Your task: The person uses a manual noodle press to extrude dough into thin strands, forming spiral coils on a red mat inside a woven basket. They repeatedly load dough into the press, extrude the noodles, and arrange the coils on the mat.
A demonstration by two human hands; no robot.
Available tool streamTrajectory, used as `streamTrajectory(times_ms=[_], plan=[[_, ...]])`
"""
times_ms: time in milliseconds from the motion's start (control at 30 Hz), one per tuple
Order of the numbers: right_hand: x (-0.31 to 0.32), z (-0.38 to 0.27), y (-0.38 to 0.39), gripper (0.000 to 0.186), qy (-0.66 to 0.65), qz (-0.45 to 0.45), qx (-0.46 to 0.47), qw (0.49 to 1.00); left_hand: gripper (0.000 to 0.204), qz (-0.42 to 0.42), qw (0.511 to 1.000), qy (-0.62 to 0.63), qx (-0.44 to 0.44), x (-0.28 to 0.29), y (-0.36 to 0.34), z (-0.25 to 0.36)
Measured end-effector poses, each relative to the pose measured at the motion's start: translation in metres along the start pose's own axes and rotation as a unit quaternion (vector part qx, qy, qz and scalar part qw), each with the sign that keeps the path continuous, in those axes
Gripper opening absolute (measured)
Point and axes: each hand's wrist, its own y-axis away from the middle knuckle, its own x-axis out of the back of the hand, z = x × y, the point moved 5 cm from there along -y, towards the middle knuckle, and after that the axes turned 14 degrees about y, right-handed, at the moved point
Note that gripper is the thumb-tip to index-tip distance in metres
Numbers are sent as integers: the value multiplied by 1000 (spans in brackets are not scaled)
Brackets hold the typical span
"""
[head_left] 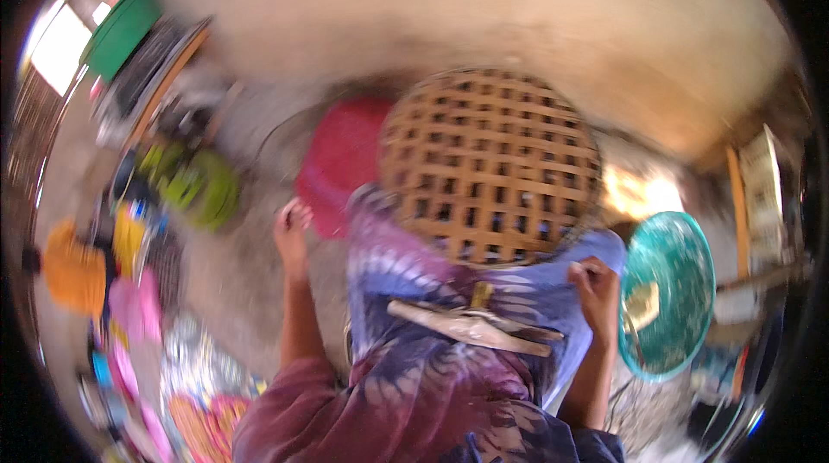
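Observation:
My left hand is held out beside my left knee, a little blurred, fingers apart and holding nothing that I can see. My right hand is over my right knee, its fingers curled inward; whatever they hold, if anything, is hidden. Across my lap, on the purple and blue tie-dyed cloth, lie long pale stick-like pieces. A small yellowish piece rests just beyond them. In front of my knees is a round woven basket tray with an open lattice; neither hand touches it.
A red plastic item sits left of the lattice tray. To the right stands a green basin with a pale piece inside. A wall rises ahead. At left are a lime-green object, a green tub and a person in orange.

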Motion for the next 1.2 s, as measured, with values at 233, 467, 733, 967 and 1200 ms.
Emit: streamTrajectory(times_ms=[233,467,733,967,1200], plan=[[-37,-19,2,28,-46,-152,26,987,32,76,989,-84,96,106,15,-24],[-14,-8,13,24,36,-87,-19,995,49,24,968,-207,138,59,-58,-141],[16,32,38,25,27,-33,-50,998,53,187,946,-67,255,36,-108,-220],[12,36,31,26,20,-39,-26,999,53,162,935,-257,182,56,-120,-230],[15,34,22,25,53,-18,-43,998,55,192,924,-282,173,93,-116,-224]])
